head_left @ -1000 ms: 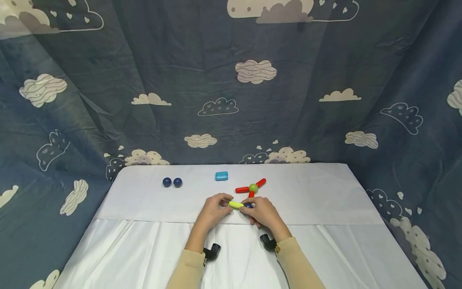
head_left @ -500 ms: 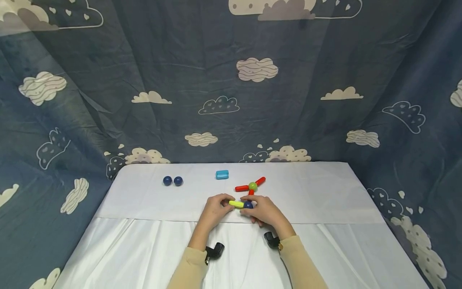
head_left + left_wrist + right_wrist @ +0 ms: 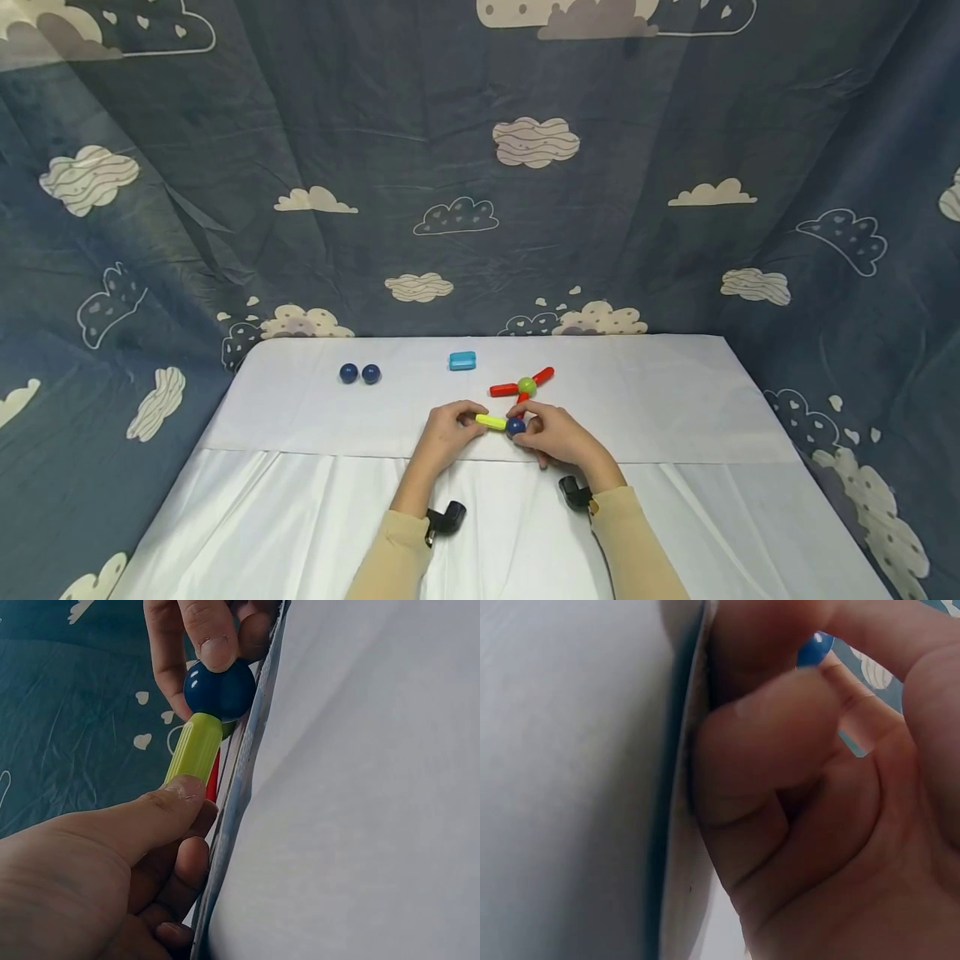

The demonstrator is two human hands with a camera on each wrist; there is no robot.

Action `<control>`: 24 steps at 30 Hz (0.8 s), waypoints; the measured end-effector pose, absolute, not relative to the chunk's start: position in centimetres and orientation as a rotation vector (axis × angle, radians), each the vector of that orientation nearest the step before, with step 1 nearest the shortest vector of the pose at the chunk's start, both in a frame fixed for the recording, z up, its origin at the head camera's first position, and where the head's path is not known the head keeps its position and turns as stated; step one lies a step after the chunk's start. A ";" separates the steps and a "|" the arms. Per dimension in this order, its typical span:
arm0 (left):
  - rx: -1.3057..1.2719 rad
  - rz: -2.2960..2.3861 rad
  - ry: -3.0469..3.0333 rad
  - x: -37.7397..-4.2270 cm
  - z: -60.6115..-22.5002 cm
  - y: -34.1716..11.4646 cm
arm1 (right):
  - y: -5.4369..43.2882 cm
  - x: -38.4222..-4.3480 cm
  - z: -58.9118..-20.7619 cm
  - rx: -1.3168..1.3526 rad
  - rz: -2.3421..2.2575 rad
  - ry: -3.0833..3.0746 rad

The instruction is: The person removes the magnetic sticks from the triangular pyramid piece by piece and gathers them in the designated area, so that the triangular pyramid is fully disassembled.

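Observation:
Between thumb and fingers, my left hand (image 3: pixel 447 433) pinches one end of a yellow-green ribbed toy rod (image 3: pixel 193 746). The rod's other end meets a dark blue ball (image 3: pixel 220 688). My right hand (image 3: pixel 562 435) holds this ball, its thumb on the near side and a finger behind it in the left wrist view. Just beyond the hands lies a three-armed piece: a green ball (image 3: pixel 527 386) with red rods (image 3: pixel 504 390) sticking out. One red rod points back toward my right fingertips, which partly hide it. In the right wrist view only a sliver of the blue ball (image 3: pixel 815 649) shows past the fingers.
Two more dark blue balls (image 3: pixel 348 373) sit side by side at the back left of the white-covered table (image 3: pixel 637 400). A light blue block-like piece (image 3: pixel 462 361) lies at the back middle. A cloud-patterned dark curtain (image 3: pixel 600 250) hangs behind and at both sides.
My right hand has shifted slightly right, and its fingers have changed position so more of the blue ball shows. The left hand keeps its pinch on the yellow-green rod.

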State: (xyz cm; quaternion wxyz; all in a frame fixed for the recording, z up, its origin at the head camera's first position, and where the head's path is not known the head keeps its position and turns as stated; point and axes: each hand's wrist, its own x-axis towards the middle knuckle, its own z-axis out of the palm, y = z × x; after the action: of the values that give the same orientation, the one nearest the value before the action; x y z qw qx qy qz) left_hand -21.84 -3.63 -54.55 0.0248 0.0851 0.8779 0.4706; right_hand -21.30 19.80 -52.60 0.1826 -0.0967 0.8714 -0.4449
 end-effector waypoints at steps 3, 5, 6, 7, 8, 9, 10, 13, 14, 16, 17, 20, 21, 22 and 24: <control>0.277 1.463 2.713 -21.8 -54.5 -3.7 | 19.8 -21.3 -52.6 -0.277 -1.266 2.452; 0.278 1.464 2.704 -21.7 -54.4 -3.7 | 19.7 -21.3 -52.7 -0.277 -1.267 2.459; 0.281 1.463 2.698 -21.7 -54.5 -3.8 | 19.7 -21.3 -52.7 -0.274 -1.268 2.463; 0.284 1.465 2.690 -21.7 -54.4 -3.8 | 19.6 -21.3 -52.8 -0.270 -1.268 2.468; 0.287 1.463 2.683 -21.7 -54.5 -3.9 | 19.6 -21.3 -52.8 -0.265 -1.268 2.473; 0.285 1.465 2.672 -21.7 -54.5 -4.0 | 19.5 -21.3 -52.8 -0.258 -1.268 2.478; 0.289 1.466 2.663 -21.7 -54.5 -4.0 | 19.5 -21.3 -52.8 -0.250 -1.267 2.483; 0.297 1.464 2.644 -21.7 -54.4 -4.2 | 19.4 -21.4 -52.9 -0.231 -1.270 2.486; 0.302 1.462 2.640 -21.8 -54.4 -4.2 | 19.4 -21.4 -52.9 -0.227 -1.270 2.486; 0.312 1.459 2.632 -21.8 -54.4 -4.3 | 19.4 -21.4 -52.9 -0.224 -1.273 2.485; 0.314 1.457 2.626 -21.8 -54.4 -4.4 | 19.4 -21.4 -52.9 -0.224 -1.276 2.484; 0.328 1.460 2.599 -21.8 -54.3 -4.5 | 19.3 -21.4 -52.8 -0.219 -1.277 2.485; 0.332 1.459 2.588 -21.8 -54.3 -4.6 | 19.3 -21.4 -52.8 -0.216 -1.278 2.487; 0.335 1.458 2.576 -21.8 -54.3 -4.7 | 19.2 -21.3 -52.8 -0.211 -1.277 2.490; 0.344 1.457 2.554 -21.8 -54.3 -4.8 | 19.2 -21.3 -52.8 -0.202 -1.276 2.495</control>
State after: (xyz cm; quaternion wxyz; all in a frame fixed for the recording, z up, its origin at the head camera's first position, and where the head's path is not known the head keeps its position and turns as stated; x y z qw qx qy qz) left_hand -21.79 -4.81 -54.29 0.0905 0.1157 0.8591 0.4902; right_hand -21.33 19.19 -52.76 0.1653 -0.0708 0.8759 -0.4478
